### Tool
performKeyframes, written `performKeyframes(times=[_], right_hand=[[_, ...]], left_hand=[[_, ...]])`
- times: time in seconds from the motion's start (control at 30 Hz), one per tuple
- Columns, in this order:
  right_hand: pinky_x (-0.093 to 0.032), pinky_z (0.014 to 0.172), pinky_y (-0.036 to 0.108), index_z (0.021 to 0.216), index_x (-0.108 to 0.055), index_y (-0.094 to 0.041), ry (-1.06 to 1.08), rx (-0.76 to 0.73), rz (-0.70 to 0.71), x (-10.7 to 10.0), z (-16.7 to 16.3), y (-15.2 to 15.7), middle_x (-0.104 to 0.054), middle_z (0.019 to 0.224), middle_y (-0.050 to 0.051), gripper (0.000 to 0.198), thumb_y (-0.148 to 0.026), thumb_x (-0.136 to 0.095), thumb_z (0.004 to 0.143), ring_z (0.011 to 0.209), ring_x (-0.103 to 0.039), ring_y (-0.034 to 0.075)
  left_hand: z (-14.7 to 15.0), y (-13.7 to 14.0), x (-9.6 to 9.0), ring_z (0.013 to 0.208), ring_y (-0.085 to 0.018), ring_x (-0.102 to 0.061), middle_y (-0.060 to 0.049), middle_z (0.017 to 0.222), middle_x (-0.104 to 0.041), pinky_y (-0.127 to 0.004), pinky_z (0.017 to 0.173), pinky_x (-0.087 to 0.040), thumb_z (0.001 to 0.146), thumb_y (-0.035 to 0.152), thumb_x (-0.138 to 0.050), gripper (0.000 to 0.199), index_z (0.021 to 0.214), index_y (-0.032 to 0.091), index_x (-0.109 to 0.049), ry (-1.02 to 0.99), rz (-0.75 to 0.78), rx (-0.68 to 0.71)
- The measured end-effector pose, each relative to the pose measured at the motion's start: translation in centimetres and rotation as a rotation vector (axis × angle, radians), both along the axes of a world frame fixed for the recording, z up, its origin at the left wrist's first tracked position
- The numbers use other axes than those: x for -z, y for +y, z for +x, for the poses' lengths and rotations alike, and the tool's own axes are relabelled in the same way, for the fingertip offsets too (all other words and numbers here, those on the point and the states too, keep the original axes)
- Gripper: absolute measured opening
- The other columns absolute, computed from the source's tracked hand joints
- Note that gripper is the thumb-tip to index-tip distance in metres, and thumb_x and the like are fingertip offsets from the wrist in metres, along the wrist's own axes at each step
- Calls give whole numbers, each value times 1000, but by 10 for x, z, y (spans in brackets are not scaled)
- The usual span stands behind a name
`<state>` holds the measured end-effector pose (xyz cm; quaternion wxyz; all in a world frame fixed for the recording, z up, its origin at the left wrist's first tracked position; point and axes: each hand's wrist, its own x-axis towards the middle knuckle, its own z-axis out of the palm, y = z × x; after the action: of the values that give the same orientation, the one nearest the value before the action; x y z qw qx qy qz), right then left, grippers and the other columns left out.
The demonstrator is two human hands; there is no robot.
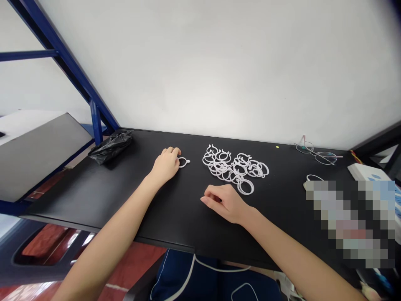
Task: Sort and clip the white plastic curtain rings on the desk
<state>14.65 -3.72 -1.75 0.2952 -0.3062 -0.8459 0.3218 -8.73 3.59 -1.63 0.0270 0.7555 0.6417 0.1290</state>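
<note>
White rings (222, 168) lie heaped on a black bench (150, 234), just beyond the right hand (226, 202), loosely curled, thumb apart from fingers. The left hand (166, 164) partly covers a single ring (188, 161); whether gripped, I cannot tell.

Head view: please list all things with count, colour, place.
Rectangular table: one, black, centre
Knob-ended open rings: many, white, mid-table
Separate ring: one, white, left of those
Crumpled plastic bag: one, black, table's left
Thin-framed eyeglasses: one pair, silvery, right
Flat box: one, white-blue, right
Slanted metal frame: one, blue, left
Panel: one, grey, left
Wall: one, white, background
Thin cables: several, white, bottom
Floor: one, red, below
Pixelated patch: one, mixed colours, right
Trousers: one, blue, bottom
Left hand: one, bare, at separate ring
Right hand: one, bare, near rings
</note>
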Motion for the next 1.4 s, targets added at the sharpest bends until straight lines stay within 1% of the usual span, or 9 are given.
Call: performKeyframes(times=[0.2, 0.3, 0.37, 0.43, 0.57, 0.73, 0.9, 1.03, 1.4], right_hand=[[-37, 53, 22, 72, -53, -18, -19, 130, 86, 5, -2, 1, -50, 57, -4, 28, -35, -51, 94, 50, -46, 8], [-47, 61, 24, 91, -57, -19, 11, 213, 121, 7, -3, 2, -60, 68, -1, 12, -30, -52, 93, 60, -57, 11], [-51, 68, 28, 105, -56, -20, 24, 260, 157, 7, -4, 3, -64, 79, 2, 15, -26, -53, 92, 70, -62, 14], [-53, 75, 33, 106, -57, -21, 9, 294, 233, 7, -5, 4, -66, 87, 4, 16, -21, -54, 90, 81, -63, 18], [-51, 87, 42, 92, -61, -21, -16, 377, 401, 7, -5, 9, -68, 93, 7, 11, -14, -54, 88, 93, -61, 23], [-41, 102, 52, 96, -66, -20, -77, 527, 477, 14, 3, 18, -68, 112, 11, 17, -13, -52, 88, 113, -58, 29], [-44, 94, 49, 92, -67, -22, -102, 569, 494, 17, 13, 26, -73, 99, 5, 19, -10, -52, 88, 103, -61, 27], [-44, 89, 47, 91, -67, -21, -142, 611, 485, 16, 19, 31, -74, 87, 5, 17, -10, -55, 86, 96, -60, 28], [-45, 82, 39, 83, -66, -19, -92, 635, 542, 16, 20, 32, -69, 76, 2, 10, -10, -62, 83, 80, -58, 22]], left_hand=[[1, 0, -2, 104, -27, -57, -11, 109, -61, -39, 86, -48, 86, 11, -42, 27, 107, 19, -56, -42, 8, 3], [2, 0, -1, 104, -28, -57, -11, 110, -62, -41, 86, -47, 84, 9, -41, 29, 107, 19, -57, -17, 28, -7], [1, 1, -1, 104, -28, -57, -10, 110, -63, -41, 86, -47, 83, 7, -40, 32, 107, 19, -57, 6, 41, -13], [1, 1, -1, 104, -28, -57, -10, 110, -63, -42, 86, -46, 82, 5, -39, 34, 106, 20, -57, 21, 62, -13], [3, 0, -2, 103, -28, -56, -9, 109, -64, -43, 89, -43, 81, 5, -40, 33, 104, 21, -58, -1, 129, 12], [7, -1, -3, 99, -25, -58, -7, 103, -65, -41, 92, -41, 84, 9, -40, 27, 100, 21, -59, -91, 172, 74], [9, -1, -2, 96, -25, -58, -6, 98, -66, -41, 93, -40, 86, 11, -40, 24, 97, 20, -59, -133, 195, 124], [10, -2, -1, 93, -23, -58, -6, 97, -66, -39, 91, -41, 86, 11, -41, 22, 95, 20, -59, -142, 214, 157], [12, -2, 2, 90, -23, -58, -6, 93, -67, -39, 87, -42, 86, 10, -43, 20, 92, 20, -59, -161, 255, 201]])
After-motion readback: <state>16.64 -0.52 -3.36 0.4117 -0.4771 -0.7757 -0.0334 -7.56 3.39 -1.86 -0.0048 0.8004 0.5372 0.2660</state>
